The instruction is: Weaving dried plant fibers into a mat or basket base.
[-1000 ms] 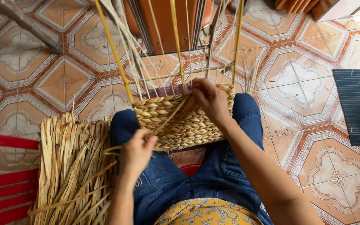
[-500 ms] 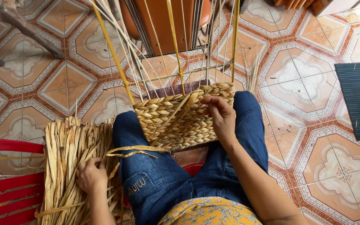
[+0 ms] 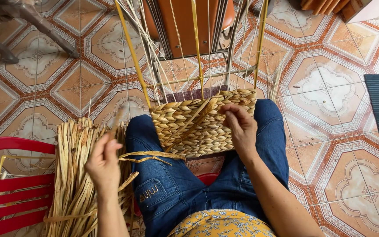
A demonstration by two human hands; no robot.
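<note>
Braided straw basket (image 3: pixel 200 123) under right hand (image 3: pixel 241 129), dry strands (image 3: pixel 73 175) beside.

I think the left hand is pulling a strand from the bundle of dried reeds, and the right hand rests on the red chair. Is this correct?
Not quite. In the head view the right hand rests on the woven basket on the lap, not the red chair. The left hand is indeed at the bundle of dried reeds.

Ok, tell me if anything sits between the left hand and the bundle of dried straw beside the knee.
Nothing visible does. The left hand is already over the straw bundle, with one strand pinched in its fingers. The right hand rests apart, on the woven mat.
</note>
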